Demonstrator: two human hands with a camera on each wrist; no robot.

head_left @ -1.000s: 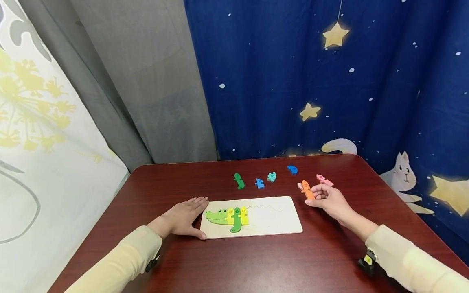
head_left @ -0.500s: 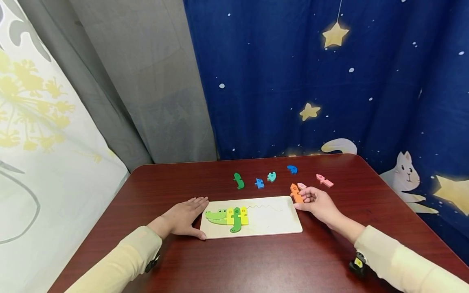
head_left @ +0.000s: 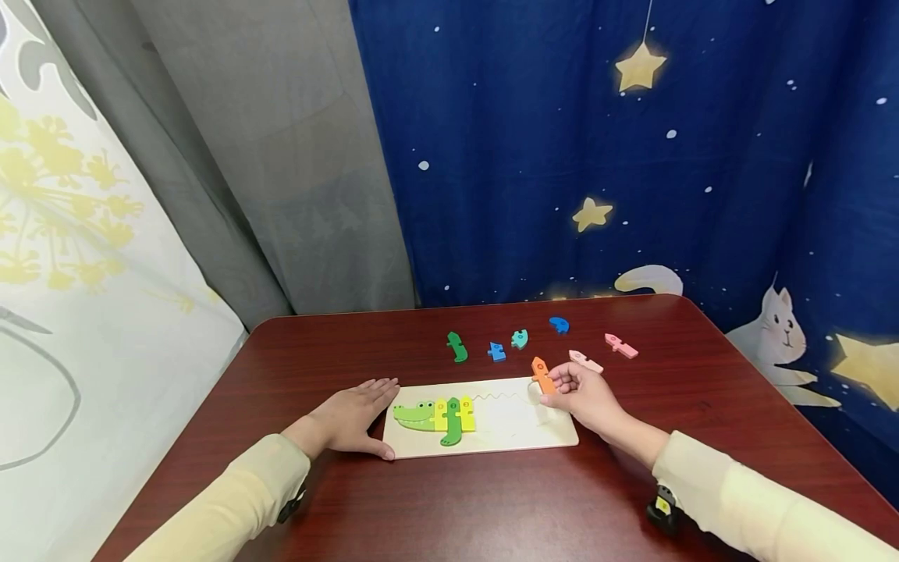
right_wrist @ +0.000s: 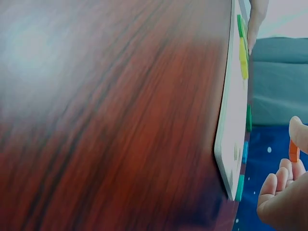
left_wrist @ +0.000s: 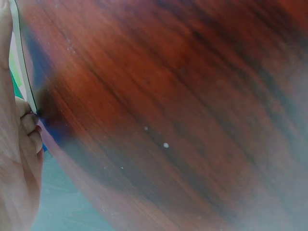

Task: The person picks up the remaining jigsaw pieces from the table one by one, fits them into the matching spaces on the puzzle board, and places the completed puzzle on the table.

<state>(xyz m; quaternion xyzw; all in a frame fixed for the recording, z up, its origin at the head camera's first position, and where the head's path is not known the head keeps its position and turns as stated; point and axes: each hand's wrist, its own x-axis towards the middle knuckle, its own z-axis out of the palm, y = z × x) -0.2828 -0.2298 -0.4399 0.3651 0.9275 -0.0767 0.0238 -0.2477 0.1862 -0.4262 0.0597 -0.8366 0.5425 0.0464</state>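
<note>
A pale wooden puzzle board [head_left: 520,429] lies on the table, with a crocodile's green head [head_left: 416,417], yellow pieces and a green leg piece [head_left: 453,425] set in its left half. My left hand [head_left: 351,416] rests at the board's left end, fingers extended, thumb along the near corner. Over the board's far right part, my right hand [head_left: 583,396] pinches an orange puzzle piece [head_left: 542,376] between thumb and fingers. The right wrist view shows the orange piece [right_wrist: 294,151] edge-on, held above the board. In the left wrist view only the side of my left hand [left_wrist: 19,144] shows.
Behind the board lie a dark green piece [head_left: 457,347], a blue piece [head_left: 496,351], a teal piece [head_left: 520,339] and a darker blue curved piece [head_left: 559,325]. A light pink piece [head_left: 585,361] and a pink piece [head_left: 621,346] lie beyond my right hand.
My right hand has carried the orange piece leftward from beside the board to over its right part, uncovering the light pink piece. My left hand has stayed in place.
</note>
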